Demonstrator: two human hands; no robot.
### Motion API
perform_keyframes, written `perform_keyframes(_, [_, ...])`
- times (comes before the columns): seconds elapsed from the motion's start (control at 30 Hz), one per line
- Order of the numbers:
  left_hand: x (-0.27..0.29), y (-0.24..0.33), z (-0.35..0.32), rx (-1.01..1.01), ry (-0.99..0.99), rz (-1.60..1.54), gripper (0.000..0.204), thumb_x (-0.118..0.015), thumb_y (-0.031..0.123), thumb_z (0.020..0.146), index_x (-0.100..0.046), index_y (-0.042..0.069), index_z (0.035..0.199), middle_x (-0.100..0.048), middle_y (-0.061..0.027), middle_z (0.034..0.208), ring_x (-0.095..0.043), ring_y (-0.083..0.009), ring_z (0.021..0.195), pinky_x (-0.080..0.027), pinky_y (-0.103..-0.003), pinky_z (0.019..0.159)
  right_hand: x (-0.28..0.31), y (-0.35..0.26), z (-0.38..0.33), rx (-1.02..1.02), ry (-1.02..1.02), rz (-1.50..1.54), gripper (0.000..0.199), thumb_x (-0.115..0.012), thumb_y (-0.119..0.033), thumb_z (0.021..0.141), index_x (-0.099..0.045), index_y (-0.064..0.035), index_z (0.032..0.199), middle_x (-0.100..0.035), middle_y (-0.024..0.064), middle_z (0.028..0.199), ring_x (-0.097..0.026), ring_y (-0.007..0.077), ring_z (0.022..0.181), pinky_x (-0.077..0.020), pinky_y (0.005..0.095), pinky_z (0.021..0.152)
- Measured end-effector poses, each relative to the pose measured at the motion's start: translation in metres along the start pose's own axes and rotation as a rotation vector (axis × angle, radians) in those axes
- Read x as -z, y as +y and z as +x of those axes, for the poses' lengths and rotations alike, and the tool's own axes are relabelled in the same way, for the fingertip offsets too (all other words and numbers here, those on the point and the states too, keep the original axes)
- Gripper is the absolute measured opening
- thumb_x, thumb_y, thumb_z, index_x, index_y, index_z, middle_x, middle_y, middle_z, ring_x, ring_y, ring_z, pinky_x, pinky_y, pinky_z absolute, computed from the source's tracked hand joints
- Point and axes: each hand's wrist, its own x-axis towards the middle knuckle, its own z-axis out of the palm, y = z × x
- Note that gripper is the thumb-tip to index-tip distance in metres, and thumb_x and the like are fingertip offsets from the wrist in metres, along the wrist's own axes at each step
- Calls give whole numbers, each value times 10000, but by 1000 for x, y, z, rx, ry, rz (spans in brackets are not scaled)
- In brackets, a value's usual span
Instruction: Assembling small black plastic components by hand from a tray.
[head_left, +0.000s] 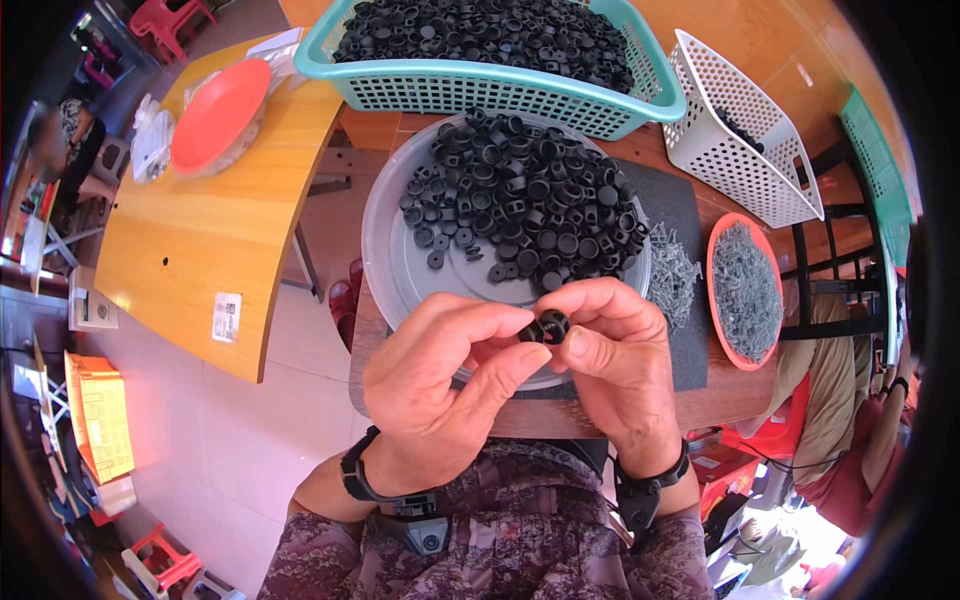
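Note:
Above the near rim of a round translucent tray (385, 270), my two hands meet. My right hand (622, 372) pinches a small round black plastic part (553, 325) with an opening in it. Pressed against its left side is another dark piece (531, 331), between the thumb and forefinger of my left hand (440, 385); my fingers partly cover it. Many loose black plastic caps and rings (540, 195) lie heaped in the tray. Both hands are closed at the fingertips.
Behind the tray stands a teal basket (480, 85) full of black parts. To the right are a white perforated basket (720, 165), a pile of small metal pieces (672, 275) and an orange-rimmed dish (712, 290) of similar pieces. A yellow table (200, 240) stands left.

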Motion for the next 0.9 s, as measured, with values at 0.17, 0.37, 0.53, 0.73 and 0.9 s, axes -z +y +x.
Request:
perform_keyframes(0.17, [-1,-2,1,-47,18,33,229,-747,27,699,-626,-31,885,-590,-74,790,-528,-119,659,-408,-214,570,1,1,1,-4,-6,6,241,-637,12,792,-604,33,1029,-634,74,917,-572,90,794,-446,192,667])
perform_keyframes(0.37, [0,-3,1,-82,12,75,233,-754,34,691,-629,-28,878,-604,-81,790,-536,-118,643,-422,-215,555,0,2,0,3,-6,0,239,-632,20,794,-604,33,1031,-636,79,916,-587,105,812,-464,206,704])
perform_keyframes(0.53, [1,-3,1,-81,-9,83,232,-753,36,694,-626,-27,877,-607,-85,794,-538,-117,644,-429,-217,564,-4,6,0,64,37,-22,247,-629,56,780,-611,28,1025,-633,77,920,-596,124,841,-482,236,774])
perform_keyframes(0.73, [2,-4,0,47,-59,-51,279,-749,31,699,-608,-31,932,-588,-61,781,-532,-101,656,-428,-218,576,1,10,1,161,5,-148,254,-624,91,764,-634,22,1007,-614,67,928,-576,117,850,-468,228,766])
perform_keyframes(0.9, [4,-6,3,86,-76,-90,290,-749,16,695,-606,-26,943,-578,-42,773,-529,-90,677,-435,-213,599,-3,10,-1,208,23,-208,262,-619,93,766,-643,19,1017,-610,70,935,-553,111,845,-446,217,752])
